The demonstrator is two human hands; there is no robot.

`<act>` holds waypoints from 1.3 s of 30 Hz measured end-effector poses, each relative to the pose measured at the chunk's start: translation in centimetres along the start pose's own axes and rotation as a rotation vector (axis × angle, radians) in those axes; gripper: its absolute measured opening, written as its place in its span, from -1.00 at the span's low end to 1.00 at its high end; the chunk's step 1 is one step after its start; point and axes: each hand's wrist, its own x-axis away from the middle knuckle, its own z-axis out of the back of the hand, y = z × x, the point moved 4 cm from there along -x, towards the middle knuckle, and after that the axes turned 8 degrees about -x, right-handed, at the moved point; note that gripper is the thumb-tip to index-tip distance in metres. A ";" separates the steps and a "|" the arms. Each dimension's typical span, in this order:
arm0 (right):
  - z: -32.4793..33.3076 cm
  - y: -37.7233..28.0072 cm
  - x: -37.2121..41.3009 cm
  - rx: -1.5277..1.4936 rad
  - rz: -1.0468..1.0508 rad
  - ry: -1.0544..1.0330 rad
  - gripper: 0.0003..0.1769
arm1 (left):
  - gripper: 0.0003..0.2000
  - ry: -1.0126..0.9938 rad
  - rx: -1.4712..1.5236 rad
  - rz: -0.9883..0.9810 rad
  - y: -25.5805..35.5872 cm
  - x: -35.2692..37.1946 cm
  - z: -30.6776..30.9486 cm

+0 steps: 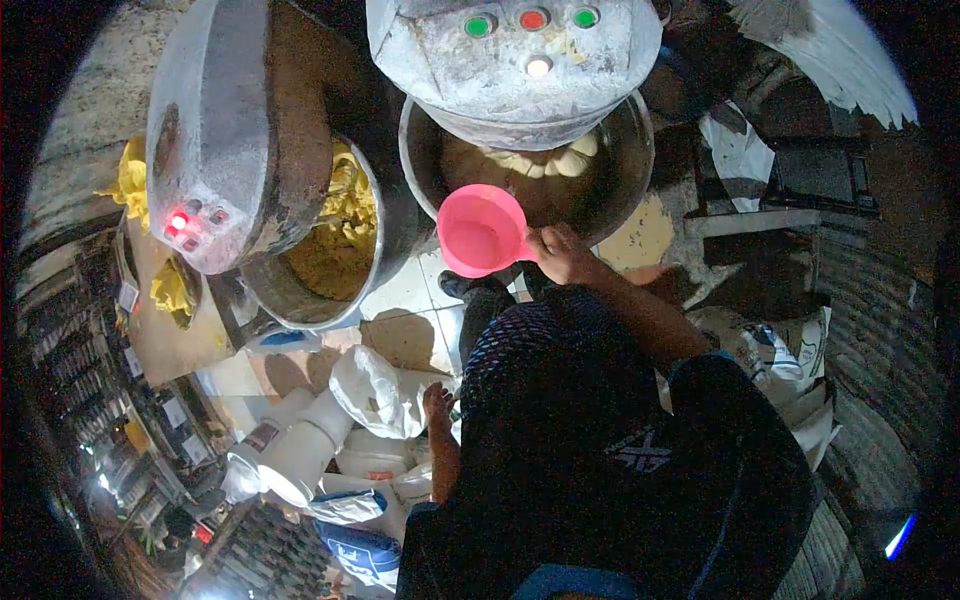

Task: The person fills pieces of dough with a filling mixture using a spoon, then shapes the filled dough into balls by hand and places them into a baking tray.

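The right hand (562,252) is closed around the handle of the pink scoop (480,235), which covers part of the near left rim of the bowl (635,185) in this view. Its height above the rim, and whether anything is in it, I cannot tell. The left hand (437,398) hangs low, just beside the white bag (378,395); whether it touches the bag or has anything between its fingers is unclear.

A tilt of the right wrist could spill any contents on the tiles (398,338), since the scoop sits by the rim and is held from one side only. Wet or dusty tiles could then make the footing slick. Reaching farther in might knock the scoop against the mixer head (515,85), which overhangs the far part of the bowl and the pale dough (545,162). If the mixer is running, which I cannot tell, a dropped scoop could be caught.

To the left, a second mixer (215,130) leans over a bowl of yellow mix (325,268), blocking much of it. Below, buckets (305,450) and a blue bag (360,552) crowd the floor, hampering a step that way. Sacks (785,350) stand to the right.
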 end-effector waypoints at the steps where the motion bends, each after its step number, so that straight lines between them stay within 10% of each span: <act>1: -0.1 -0.1 0.0 0.049 0.015 -0.005 -0.59 | -0.58 0.032 -0.026 0.046 0.3 0.0 -0.2; 10: -0.2 -0.3 0.3 0.208 0.098 0.033 -0.55 | -0.63 0.108 -0.094 0.127 1.0 0.8 -1.0; 14: -0.9 0.6 -0.7 -0.071 -0.336 -0.243 -0.59 | -0.62 0.032 -0.073 0.034 0.3 0.6 -0.3; 19: -0.7 -0.1 0.2 0.160 -0.012 -0.055 -0.60 | -0.61 0.066 -0.046 0.091 0.6 0.6 -0.4; 24: -2.3 1.8 0.0 -0.061 -0.474 -0.339 -0.55 | -0.64 0.014 -0.005 0.037 0.6 -0.3 -0.3; 28: -1.2 0.2 0.2 0.177 -0.063 -0.042 -0.56 | -0.64 0.047 -0.020 0.134 0.6 -0.7 0.0; 34: -1.1 0.8 -1.2 -0.165 -0.436 -0.229 -0.60 | -0.59 0.040 0.012 0.039 0.2 -0.8 0.4; 39: -1.3 0.2 -0.5 0.078 -0.233 -0.154 -0.65 | -0.55 0.044 -0.016 0.042 0.2 -0.9 0.2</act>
